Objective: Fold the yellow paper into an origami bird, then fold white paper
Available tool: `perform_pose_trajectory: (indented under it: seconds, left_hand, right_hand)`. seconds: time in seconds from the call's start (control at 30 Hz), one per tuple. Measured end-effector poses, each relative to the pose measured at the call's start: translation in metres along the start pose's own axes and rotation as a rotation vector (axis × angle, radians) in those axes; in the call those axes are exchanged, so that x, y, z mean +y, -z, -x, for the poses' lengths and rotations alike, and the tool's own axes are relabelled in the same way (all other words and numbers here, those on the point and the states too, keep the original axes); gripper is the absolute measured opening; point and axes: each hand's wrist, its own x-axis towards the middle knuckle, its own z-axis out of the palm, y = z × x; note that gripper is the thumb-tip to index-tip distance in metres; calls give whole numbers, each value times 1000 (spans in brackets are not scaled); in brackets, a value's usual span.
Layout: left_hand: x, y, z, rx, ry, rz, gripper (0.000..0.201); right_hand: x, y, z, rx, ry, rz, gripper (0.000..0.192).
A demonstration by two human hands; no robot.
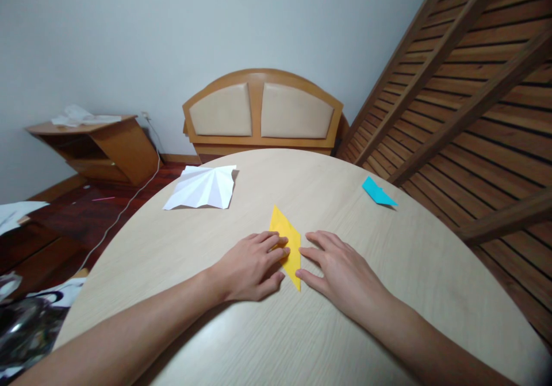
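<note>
Nearby: white creased sheet [202, 187], blue piece [378, 193] well apart; fingers [269, 242] flat, spread on yellow paper [288, 243]

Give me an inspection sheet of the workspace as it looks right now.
Surface: round pale wooden table.
Job's things: folded yellow paper, flat on the table.
Clutter: creased white paper; folded blue paper.
Hands: left hand presses its fingers on the yellow paper; right hand lies flat at its right edge.
Cables: white cable on the floor.
Surroundings: headboard, slatted bed frame, side table.
</note>
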Motion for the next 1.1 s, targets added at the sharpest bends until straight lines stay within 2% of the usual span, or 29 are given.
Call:
perform_pose_trajectory:
  seconds: [0.17, 0.33, 0.57, 0.6, 0.73, 0.9, 1.1]
  left_hand:
    - [-1, -1, 0, -2, 1, -5, 38]
    - [-2, -3, 0, 7, -3, 0, 38]
    - [-1, -1, 0, 6, -5, -3, 38]
    - [-1, -1, 0, 7, -5, 1, 38]
    - [0, -1, 0, 13, -5, 12, 38]
    - [-1, -1, -1, 17, -7, 17, 37]
    - [-1, -1, 0, 14, -4, 12, 37]
  right_hand:
    - [-9, 5, 4, -41, 64, -30, 11]
    - [-17, 8, 10, -87, 76, -74, 11]
    - [-26, 23, 21, -233, 51, -156, 9]
    - [-27, 23, 21, -231, 29, -133, 5]
    - [-25, 13, 21, -139, 39, -25, 28]
    - [-15, -3, 24, -112, 140, 47, 21]
    - [-17, -6, 29, -87, 193, 140, 24]
